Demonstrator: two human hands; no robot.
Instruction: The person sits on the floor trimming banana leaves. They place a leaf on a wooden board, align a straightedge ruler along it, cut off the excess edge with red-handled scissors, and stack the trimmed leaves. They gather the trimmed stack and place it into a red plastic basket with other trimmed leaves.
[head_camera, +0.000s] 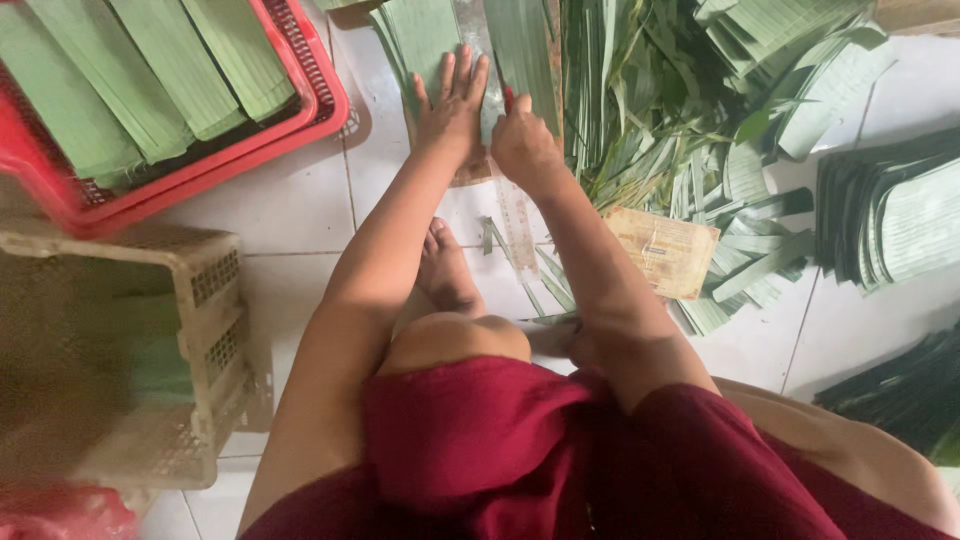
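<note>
Green banana-leaf strip (425, 40), flat and ribbed, lies on the white tiled floor (300, 210) at 12 o'clock from the person's knees. The left hand (452, 105) rests on it palm down, fingers spread and extended, pressing the leaf flat. The right hand (522, 145) sits just beside the left, at its 3 o'clock, fingers curled closed around a small red-tipped tool (509, 99); the tool's blade is hidden, so its kind cannot be told. A transparent plastic ruler (517, 225) lies on the floor under the right forearm. A loose heap of green leaf offcuts (680, 110) spreads at 1 to 2 o'clock, with a tan printed card (665, 250) at its near edge. A red plastic basket (300, 80) holding stacked cut leaf strips sits at 10 o'clock. A beige plastic crate (205, 300) lies at 9 o'clock. Dark folded leaf stacks (890, 210) sit at 3 o'clock.
</note>
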